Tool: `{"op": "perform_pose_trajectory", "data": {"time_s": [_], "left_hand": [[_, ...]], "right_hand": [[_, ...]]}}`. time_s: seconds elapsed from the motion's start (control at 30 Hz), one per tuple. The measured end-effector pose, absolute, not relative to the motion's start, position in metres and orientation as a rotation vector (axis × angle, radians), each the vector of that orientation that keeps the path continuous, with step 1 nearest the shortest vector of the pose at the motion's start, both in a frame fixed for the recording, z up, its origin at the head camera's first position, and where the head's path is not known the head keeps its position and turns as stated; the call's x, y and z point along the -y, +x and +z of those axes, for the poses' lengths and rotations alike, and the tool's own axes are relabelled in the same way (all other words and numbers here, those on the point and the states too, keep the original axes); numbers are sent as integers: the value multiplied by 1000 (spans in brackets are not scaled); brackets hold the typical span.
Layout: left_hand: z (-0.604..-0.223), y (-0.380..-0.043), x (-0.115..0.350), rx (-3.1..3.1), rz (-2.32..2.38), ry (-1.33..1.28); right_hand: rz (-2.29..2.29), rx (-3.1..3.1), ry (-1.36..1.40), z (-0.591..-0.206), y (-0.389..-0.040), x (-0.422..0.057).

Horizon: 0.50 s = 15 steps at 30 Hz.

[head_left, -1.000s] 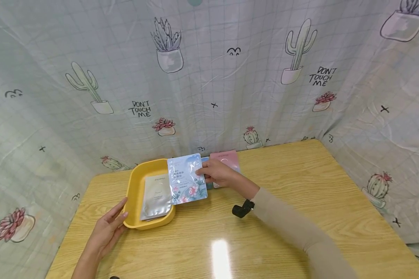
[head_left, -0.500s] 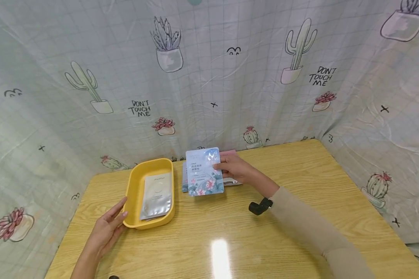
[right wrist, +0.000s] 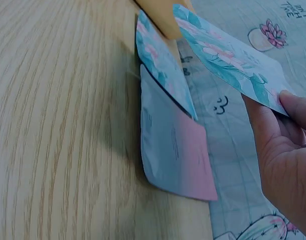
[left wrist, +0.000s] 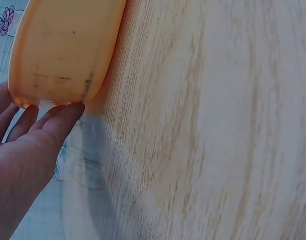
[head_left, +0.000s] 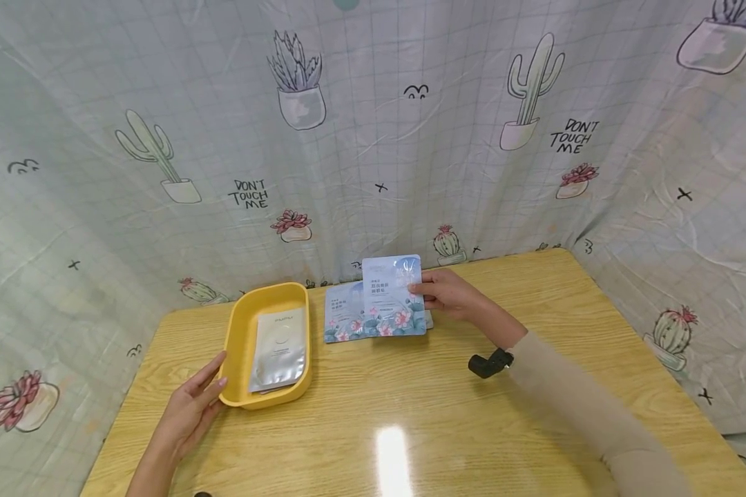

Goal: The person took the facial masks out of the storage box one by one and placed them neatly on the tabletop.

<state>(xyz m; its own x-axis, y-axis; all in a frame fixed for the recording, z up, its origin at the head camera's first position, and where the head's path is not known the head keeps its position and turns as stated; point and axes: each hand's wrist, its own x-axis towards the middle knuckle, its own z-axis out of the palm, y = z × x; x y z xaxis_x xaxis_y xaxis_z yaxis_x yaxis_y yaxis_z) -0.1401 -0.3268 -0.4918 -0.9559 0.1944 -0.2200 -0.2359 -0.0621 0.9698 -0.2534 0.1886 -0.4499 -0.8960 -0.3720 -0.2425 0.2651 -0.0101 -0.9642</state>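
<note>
- Packet [head_left: 388,300] has moved farther right of tray [head_left: 240,345], lifted clear of pink packet [right wrist: 178,150]; apparently not yet set down.
- Right hand [head_left: 450,295] pinches its edge.
- Left hand [head_left: 189,407], fingers nearly straight, touches tray.

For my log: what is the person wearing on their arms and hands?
Left hand and right hand are both ungloved. A plain beige sleeve covers the right forearm, with a small black device at its cuff. No left sleeve shows.
</note>
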Motion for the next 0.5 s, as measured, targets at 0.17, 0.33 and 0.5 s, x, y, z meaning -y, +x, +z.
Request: {"op": "perform_pose_trajectory", "data": {"time_s": [0.17,0.33,0.5], "left_hand": [[-493,-140,326,-1919,2101,-52],[-493,-140,326,-1933,2093,-60],[-492,-141,326,-1932,2090,-74]], "right_hand": [[-1961,-1857,-55,-452,-252,-204],[-1939,-1881,-14,-454,-251,-224],[-1975,-1848,-8,-456,-251,-242]]}}
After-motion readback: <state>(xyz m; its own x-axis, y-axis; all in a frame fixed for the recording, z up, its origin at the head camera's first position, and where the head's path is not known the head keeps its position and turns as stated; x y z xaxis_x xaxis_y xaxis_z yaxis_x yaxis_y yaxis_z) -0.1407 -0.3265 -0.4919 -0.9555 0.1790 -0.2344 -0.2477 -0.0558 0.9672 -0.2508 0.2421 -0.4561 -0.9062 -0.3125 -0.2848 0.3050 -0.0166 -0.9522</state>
